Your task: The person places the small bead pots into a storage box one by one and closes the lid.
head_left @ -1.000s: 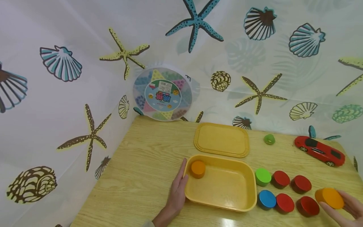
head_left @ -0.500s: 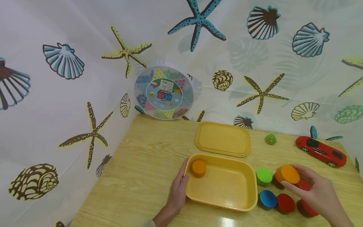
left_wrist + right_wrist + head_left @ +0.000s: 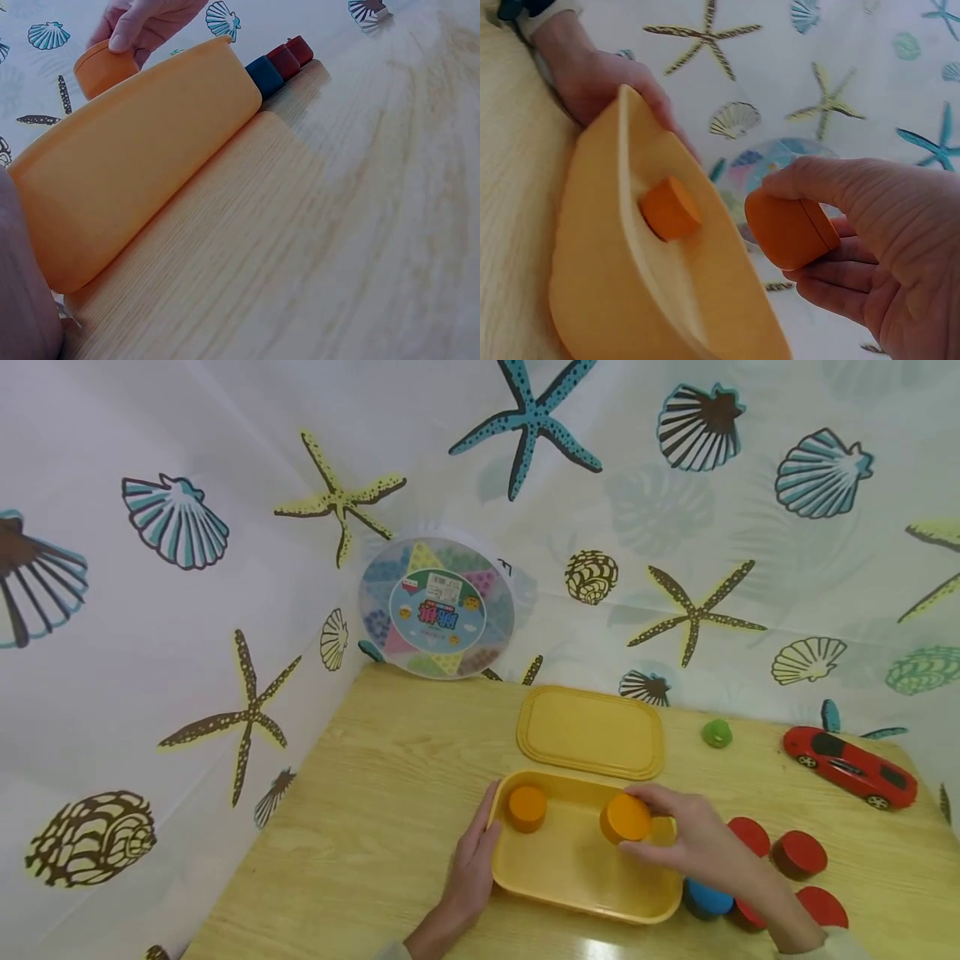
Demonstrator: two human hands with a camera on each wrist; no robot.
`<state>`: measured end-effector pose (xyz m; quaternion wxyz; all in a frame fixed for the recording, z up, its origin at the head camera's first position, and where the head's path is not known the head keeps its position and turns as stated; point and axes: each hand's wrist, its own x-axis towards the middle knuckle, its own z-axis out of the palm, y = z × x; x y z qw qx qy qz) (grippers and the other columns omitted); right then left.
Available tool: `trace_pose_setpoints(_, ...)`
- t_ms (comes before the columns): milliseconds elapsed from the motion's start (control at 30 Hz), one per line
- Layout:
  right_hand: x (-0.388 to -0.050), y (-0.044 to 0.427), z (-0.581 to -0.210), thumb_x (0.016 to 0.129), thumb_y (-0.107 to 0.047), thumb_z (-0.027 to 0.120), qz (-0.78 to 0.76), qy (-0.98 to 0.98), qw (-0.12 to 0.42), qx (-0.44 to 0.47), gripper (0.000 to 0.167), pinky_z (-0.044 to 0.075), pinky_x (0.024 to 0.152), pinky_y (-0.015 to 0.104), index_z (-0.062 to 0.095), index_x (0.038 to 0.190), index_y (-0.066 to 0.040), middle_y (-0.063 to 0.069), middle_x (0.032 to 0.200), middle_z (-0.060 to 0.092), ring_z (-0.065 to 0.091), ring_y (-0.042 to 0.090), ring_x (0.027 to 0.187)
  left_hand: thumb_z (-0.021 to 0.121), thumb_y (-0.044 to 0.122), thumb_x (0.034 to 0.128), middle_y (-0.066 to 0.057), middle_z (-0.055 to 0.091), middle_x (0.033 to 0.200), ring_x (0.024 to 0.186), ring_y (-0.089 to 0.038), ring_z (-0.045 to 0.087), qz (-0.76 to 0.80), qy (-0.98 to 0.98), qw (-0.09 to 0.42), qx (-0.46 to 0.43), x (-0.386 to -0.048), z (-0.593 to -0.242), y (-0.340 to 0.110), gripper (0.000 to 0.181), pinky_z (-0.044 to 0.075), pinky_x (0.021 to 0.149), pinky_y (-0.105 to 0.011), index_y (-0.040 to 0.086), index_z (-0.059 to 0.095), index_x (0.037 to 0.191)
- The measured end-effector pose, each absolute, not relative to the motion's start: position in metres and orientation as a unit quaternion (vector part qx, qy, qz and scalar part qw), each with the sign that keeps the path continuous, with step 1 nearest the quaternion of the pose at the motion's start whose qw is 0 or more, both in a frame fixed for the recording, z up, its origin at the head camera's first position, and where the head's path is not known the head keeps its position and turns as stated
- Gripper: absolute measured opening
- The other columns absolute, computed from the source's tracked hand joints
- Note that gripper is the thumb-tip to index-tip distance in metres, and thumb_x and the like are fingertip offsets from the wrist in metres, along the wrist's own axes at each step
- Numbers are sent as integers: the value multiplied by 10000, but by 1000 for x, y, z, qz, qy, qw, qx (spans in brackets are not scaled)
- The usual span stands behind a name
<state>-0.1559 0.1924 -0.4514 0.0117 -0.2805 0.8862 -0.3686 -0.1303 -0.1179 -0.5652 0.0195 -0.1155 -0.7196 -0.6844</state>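
An orange round block [image 3: 626, 818] is pinched between the thumb and fingers of the right hand [image 3: 701, 839], above the right part of a yellow bin [image 3: 585, 902]. The right wrist view shows this held block [image 3: 787, 229] higher than the bin's rim. Inside the bin, at its left end, lies another orange block [image 3: 527, 808], also seen in the right wrist view [image 3: 670, 210]. Against the bin's left wall rests the left hand [image 3: 468, 868], its fingers fairly straight along the outside.
Right of the bin are several red blocks [image 3: 799, 853] and a blue block [image 3: 708, 899], partly behind the right arm. Farther back lie a yellow lid [image 3: 590, 732], a small green object [image 3: 717, 733] and a red toy car [image 3: 850, 767]. A round game box [image 3: 437, 608] leans against the curtain.
The right hand has carried its orange block leftward from the table's right side, over the red blocks, to above the bin. The left hand stays at the bin's left wall.
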Motion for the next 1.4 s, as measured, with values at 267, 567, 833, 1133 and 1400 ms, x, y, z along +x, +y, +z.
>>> trace_pose_setpoints(267, -171, 142, -465, 889, -303, 854, -346, 853, 54, -386, 515, 615, 888, 327, 667, 1293, -43, -4, 1163, 738, 712, 133, 1022, 281, 201, 1164, -91, 176, 1742, 1591, -155, 151, -675, -729, 30, -114, -130, -567, -118, 549, 137, 1233, -148, 127, 136, 1688)
trace_pose_setpoints(567, -173, 100, -480, 893, -290, 848, -306, 849, 102, -418, 539, 594, 949, 322, 647, 1308, -10, 61, 1206, 736, 696, 147, 1088, 285, 184, 1164, -102, 207, 1732, 1586, -194, 174, -671, -731, 37, -115, -128, -568, -119, 536, 146, 1215, -123, 162, 169, 1687)
trace_pose_setpoints(833, -172, 76, -491, 860, -228, 865, -316, 840, 126, -422, 488, 550, 784, 208, 657, 1257, -34, 7, 1072, 729, 612, 39, 871, 293, 173, 1160, -103, 211, 1730, 1587, -210, 175, -673, -730, 36, -118, -129, -568, -119, 543, 151, 1211, -119, 101, 169, 1684)
trace_pose_setpoints(1133, -171, 67, -505, 890, -243, 850, -302, 847, 131, -418, 457, 537, 780, 188, 659, 1265, -64, -25, 1044, 717, 609, 13, 863, 294, 184, 1160, -101, 205, 1732, 1581, -202, 193, -687, -716, 30, -119, -129, -569, -118, 550, 196, 1206, -122, 99, 152, 1685)
trace_pose_setpoints(1400, -170, 66, -512, 915, -293, 830, -298, 850, 131, -414, 466, 542, 796, 194, 661, 1290, -73, -50, 1055, 709, 608, 10, 873, 296, 175, 1158, -111, 212, 1730, 1580, -202, 201, -687, -716, 31, -117, -128, -569, -118, 544, 200, 1207, -127, 181, 169, 1687)
